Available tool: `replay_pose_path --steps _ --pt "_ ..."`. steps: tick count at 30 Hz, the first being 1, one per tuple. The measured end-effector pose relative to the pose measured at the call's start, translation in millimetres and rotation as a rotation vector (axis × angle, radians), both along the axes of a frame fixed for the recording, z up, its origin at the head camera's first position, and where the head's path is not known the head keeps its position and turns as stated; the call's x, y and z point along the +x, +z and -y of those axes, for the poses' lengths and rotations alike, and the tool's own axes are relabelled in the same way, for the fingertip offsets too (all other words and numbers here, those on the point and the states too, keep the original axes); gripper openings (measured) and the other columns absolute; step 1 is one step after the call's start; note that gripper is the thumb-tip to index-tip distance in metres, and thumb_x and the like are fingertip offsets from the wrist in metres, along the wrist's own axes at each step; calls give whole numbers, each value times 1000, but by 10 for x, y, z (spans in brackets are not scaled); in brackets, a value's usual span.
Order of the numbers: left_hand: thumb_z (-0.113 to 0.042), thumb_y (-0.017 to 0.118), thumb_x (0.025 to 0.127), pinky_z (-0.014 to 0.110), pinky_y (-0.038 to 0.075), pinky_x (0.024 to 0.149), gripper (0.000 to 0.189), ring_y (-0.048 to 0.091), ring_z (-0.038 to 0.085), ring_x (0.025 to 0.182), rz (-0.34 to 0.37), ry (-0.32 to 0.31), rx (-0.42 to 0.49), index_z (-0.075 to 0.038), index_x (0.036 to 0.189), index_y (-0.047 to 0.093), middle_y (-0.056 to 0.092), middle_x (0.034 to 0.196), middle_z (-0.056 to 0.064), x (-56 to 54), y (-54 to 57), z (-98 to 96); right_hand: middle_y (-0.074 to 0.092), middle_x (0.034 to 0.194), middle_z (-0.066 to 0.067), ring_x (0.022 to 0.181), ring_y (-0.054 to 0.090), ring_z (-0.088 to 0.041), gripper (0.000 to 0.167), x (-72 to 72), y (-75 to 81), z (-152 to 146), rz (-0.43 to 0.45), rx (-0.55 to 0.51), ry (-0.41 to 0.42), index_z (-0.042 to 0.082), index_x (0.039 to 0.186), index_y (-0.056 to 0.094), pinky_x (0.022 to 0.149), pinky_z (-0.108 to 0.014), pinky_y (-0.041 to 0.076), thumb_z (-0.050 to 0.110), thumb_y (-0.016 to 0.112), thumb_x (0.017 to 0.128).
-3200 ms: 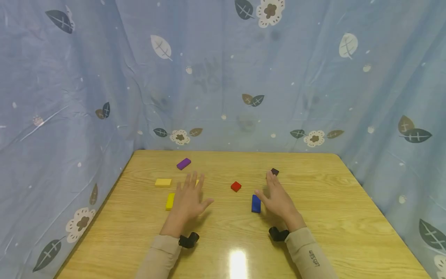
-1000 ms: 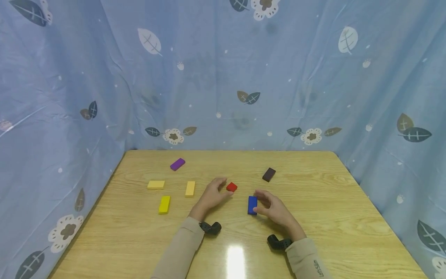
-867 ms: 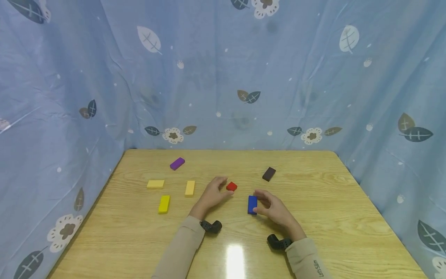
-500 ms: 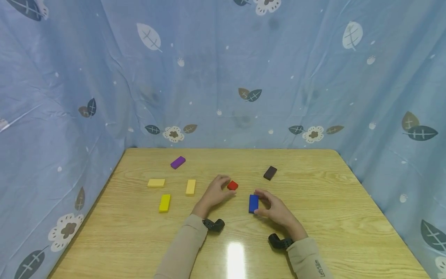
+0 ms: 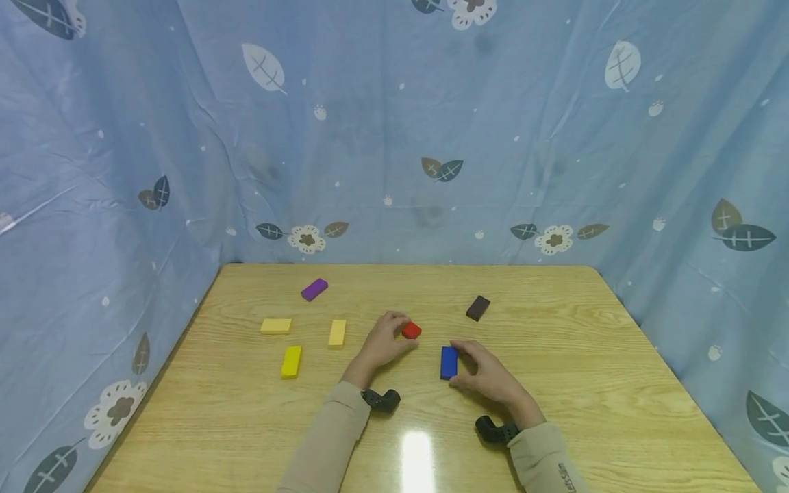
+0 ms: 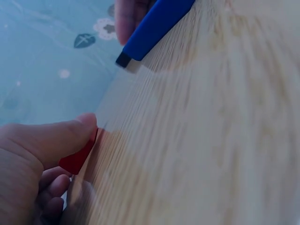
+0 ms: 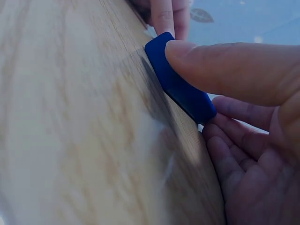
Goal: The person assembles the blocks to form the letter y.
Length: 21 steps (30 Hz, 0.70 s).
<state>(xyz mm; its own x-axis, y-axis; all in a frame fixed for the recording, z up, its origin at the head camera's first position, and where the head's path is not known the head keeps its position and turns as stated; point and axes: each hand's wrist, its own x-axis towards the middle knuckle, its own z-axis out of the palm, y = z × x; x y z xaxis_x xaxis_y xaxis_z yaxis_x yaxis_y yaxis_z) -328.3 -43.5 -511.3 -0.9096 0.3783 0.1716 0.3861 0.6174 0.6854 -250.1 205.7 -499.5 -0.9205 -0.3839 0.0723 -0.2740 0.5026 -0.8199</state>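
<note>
My left hand pinches a small red block between thumb and fingers, near the middle of the wooden table. In the left wrist view the thumb lies along one side of the red block, its fingers partly hidden behind. To the right, my right hand holds a flat blue rectangular block, thumb at its near end and fingertips at its far end. The right wrist view has the thumb against the blue block, with curled fingers beyond it. Both blocks are low over the tabletop.
A dark brown block lies behind the blue one. To the left are a purple block, two pale yellow blocks and a bright yellow block. A patterned blue curtain surrounds the table.
From spread above the table, both hands have come down, the left rightward to the red block, the right to the blue one. Lately the right thumb has slid to the blue block's near end.
</note>
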Motion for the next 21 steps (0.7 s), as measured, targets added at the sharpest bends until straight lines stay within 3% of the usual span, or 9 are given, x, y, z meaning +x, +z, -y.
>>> replay_pose_path --steps 10,21 --pt "-34 70 85 46 40 103 50 46 29 125 -15 26 -35 -8 126 59 51 133 8 26 35 -25 46 138 -16 131 39 -38 71 8 3 8 -47 57 3 2 139 43 107 -57 31 26 75 81" --pt "-30 72 84 45 42 102 47 51 28 119 13 53 69 -8 123 58 57 126 9 58 34 -28 46 138 -14 133 38 -37 68 25 -18 11 1 -6 -26 5 137 44 109 -56 30 27 75 81"
